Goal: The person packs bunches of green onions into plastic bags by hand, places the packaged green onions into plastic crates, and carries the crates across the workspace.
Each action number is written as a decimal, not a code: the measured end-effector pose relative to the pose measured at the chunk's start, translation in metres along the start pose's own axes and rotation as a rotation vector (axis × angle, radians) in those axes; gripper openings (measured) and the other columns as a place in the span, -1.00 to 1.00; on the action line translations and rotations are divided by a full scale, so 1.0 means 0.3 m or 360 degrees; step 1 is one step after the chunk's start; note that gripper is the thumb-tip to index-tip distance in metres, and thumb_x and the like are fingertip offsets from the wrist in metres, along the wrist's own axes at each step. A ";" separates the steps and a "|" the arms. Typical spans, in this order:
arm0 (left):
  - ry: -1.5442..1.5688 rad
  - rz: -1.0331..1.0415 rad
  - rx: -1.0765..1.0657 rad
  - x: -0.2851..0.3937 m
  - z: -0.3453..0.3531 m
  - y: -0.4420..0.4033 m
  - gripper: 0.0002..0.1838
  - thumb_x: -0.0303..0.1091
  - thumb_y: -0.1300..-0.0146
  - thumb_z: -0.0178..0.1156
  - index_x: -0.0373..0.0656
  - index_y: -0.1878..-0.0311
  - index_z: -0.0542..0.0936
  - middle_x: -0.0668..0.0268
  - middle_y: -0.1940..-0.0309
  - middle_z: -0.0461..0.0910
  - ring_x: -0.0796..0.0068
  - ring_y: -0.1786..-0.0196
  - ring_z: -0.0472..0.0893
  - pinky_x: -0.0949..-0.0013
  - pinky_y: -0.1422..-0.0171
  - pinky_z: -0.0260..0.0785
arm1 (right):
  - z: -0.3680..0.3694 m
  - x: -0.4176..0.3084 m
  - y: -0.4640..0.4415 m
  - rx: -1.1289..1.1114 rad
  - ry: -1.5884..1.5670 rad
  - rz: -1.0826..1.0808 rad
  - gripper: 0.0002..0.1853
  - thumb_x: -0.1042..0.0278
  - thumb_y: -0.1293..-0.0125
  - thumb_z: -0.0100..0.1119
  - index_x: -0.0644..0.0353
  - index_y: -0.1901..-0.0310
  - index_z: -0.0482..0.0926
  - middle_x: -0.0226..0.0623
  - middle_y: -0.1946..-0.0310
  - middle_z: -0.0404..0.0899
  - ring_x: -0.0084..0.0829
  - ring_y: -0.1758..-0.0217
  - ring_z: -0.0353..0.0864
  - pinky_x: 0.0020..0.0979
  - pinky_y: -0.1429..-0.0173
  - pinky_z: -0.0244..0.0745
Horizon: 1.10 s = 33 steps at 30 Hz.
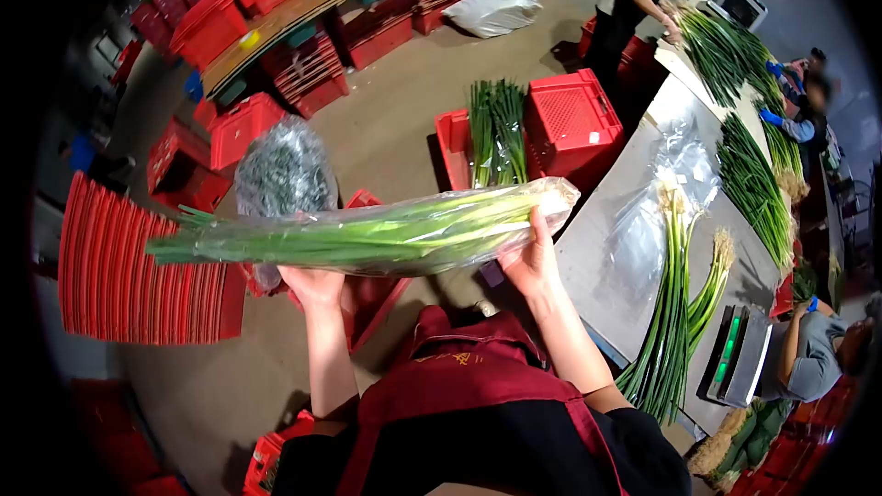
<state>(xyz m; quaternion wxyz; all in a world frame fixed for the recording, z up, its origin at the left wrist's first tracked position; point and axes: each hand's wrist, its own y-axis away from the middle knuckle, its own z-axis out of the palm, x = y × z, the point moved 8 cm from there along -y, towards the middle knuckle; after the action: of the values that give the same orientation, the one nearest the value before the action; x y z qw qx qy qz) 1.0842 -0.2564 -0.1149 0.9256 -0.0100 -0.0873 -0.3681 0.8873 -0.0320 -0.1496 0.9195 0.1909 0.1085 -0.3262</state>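
A long bundle of green onions in a clear plastic bag (386, 234) lies level across both my hands. My left hand (314, 287) supports it from below near the leafy green part, its fingers hidden behind the bag. At the white root end, my right hand (530, 253) grips the bag with the thumb up on the near side. Loose green onions (669, 312) rest on the grey table (588, 253) to the right, beside clear plastic bags (648, 211) and a scale with a green display (735, 354).
Red crates (574, 119) stand ahead, one holding bagged green onions (498, 129). Stacked red crates (147, 262) are at left, near a large plastic-wrapped bundle (285, 170). Co-workers (634, 0) stand around the table's far and right sides.
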 end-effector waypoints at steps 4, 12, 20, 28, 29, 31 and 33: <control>-0.0231 -0.0146 0.0347 -0.197 0.099 -0.115 -0.54 0.04 -0.11 0.05 -0.02 -0.01 0.43 0.32 -0.03 0.41 0.28 -0.10 0.34 0.02 -0.22 0.10 | -0.091 -0.125 -0.058 0.0173 -0.0102 0.0022 -0.40 -0.08 -0.10 0.12 0.11 -0.09 0.31 -0.32 -0.05 0.40 -0.35 -0.09 0.38 -0.29 -0.16 0.28; -0.0330 -0.0175 0.0015 -0.458 0.229 -0.296 -0.34 0.12 -0.10 0.03 -0.09 -0.17 0.25 0.28 -0.16 0.24 0.24 -0.21 0.21 0.10 -0.31 -0.04 | -0.253 -0.285 -0.117 0.0653 -0.0267 -0.0073 -0.46 -0.13 -0.05 0.14 0.03 0.01 0.40 -0.41 0.06 0.48 -0.42 0.00 0.45 -0.38 -0.08 0.35; -0.1111 -0.0318 -0.1176 -0.720 0.294 -0.494 -0.29 -0.20 0.12 0.16 -0.29 -0.14 0.24 0.15 -0.08 0.32 0.27 -0.14 0.31 0.20 -0.23 0.14 | -0.290 -0.356 -0.208 0.0877 -0.0313 -0.0150 -0.66 -0.12 -0.10 0.11 -0.03 0.32 0.48 -0.60 0.52 0.50 -0.73 0.77 0.22 -0.74 0.76 -0.04; -0.0848 -0.0912 -0.1206 -0.930 0.376 -0.685 -0.53 -0.34 0.06 0.11 -0.35 0.03 0.38 0.18 0.16 0.48 0.36 0.11 0.47 0.36 0.02 0.34 | -0.350 -0.420 -0.295 0.0925 -0.0448 -0.0233 -0.64 -0.18 -0.11 0.05 -0.05 0.32 0.48 -0.63 0.57 0.46 -0.74 0.74 0.16 -0.72 0.72 -0.14; -0.0827 -0.0987 -0.1212 -0.949 0.378 -0.701 -0.53 -0.34 0.06 0.11 -0.35 0.03 0.38 0.17 0.16 0.48 0.35 0.10 0.47 0.35 0.01 0.34 | -0.359 -0.427 -0.308 0.0867 -0.0469 -0.0237 -0.63 -0.18 -0.12 0.04 -0.05 0.31 0.48 -0.63 0.56 0.46 -0.75 0.73 0.16 -0.72 0.72 -0.13; -0.0840 -0.1056 -0.1239 -0.972 0.358 -0.745 -0.51 -0.35 0.07 0.11 -0.35 0.02 0.37 0.17 0.14 0.47 0.33 0.09 0.47 0.34 -0.01 0.33 | -0.368 -0.434 -0.331 0.0830 -0.0503 -0.0260 -0.63 -0.18 -0.12 0.04 -0.04 0.30 0.48 -0.64 0.55 0.46 -0.75 0.72 0.17 -0.73 0.72 -0.12; -0.0853 -0.1132 -0.1269 -0.998 0.359 -0.767 -0.49 -0.35 0.08 0.12 -0.35 0.01 0.36 0.16 0.12 0.47 0.32 0.08 0.47 0.33 -0.04 0.32 | -0.383 -0.440 -0.338 0.0869 -0.0513 -0.0315 -0.61 -0.18 -0.13 0.03 -0.03 0.23 0.48 -0.61 0.49 0.50 -0.73 0.67 0.26 -0.74 0.68 -0.04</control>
<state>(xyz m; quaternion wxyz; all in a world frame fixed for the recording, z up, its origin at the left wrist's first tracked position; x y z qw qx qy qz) 0.6967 -0.2117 -0.0698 0.6162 -0.4193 -0.1708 -0.6445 0.7130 0.0178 -0.2391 0.8035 0.3647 -0.1117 -0.4570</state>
